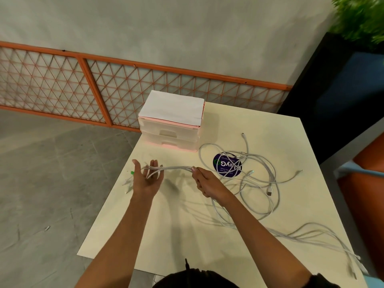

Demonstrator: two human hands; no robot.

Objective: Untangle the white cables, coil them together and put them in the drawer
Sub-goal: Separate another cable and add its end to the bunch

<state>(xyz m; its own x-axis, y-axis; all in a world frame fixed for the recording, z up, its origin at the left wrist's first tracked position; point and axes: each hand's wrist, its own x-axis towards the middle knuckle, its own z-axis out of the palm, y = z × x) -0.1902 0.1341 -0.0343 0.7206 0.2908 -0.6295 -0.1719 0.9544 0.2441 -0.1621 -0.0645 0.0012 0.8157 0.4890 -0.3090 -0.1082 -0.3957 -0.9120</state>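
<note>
At the bottom edge a dark head of hair and dark sleeve ends are cut off by the frame, and two bare forearms reach out over the pale cream square table. Near the table's right corner several strands of the thin white cables trail toward the edge, and their ends blur out there. The right hand is curled into a fist round a bunch of these strands; its fingers hide how many it holds, and more strands hang out below the wrist. From the fist the bunch runs left, raised off the table, to the left hand, which is spread flat with straight fingers. The strands lie draped across those fingers rather than being gripped. A small green speck beside the left thumb is too blurred to make out. Beyond the right hand the rest of the cables lie in a loose tangle, partly covering a round purple sticker whose lettering is upside down. At the far edge stands a small white and pink plastic drawer unit with both drawers pushed in, and a white sheet of paper lies on top. Behind it run an orange lattice fence and a blurred green plant.
</note>
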